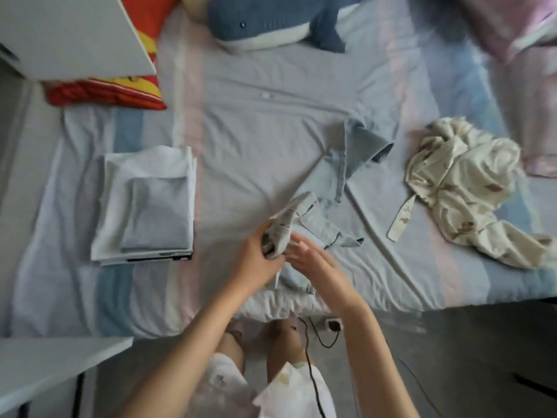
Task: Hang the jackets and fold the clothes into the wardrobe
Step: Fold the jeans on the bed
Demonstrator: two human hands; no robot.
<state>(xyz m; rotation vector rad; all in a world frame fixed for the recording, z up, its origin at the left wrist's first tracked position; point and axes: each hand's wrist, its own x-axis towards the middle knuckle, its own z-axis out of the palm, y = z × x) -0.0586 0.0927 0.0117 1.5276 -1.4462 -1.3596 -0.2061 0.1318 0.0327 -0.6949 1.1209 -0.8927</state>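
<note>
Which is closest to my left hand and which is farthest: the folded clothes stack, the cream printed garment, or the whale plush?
From the left hand, gripping the light blue garment:
1. Folded clothes stack, just to its left.
2. Cream printed garment, crumpled on the right.
3. Whale plush, across the bed, far side.

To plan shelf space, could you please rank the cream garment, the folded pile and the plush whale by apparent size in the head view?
1. cream garment
2. folded pile
3. plush whale, but it is cropped by the frame's top edge and lies farther off, so its place is unsure.
</note>
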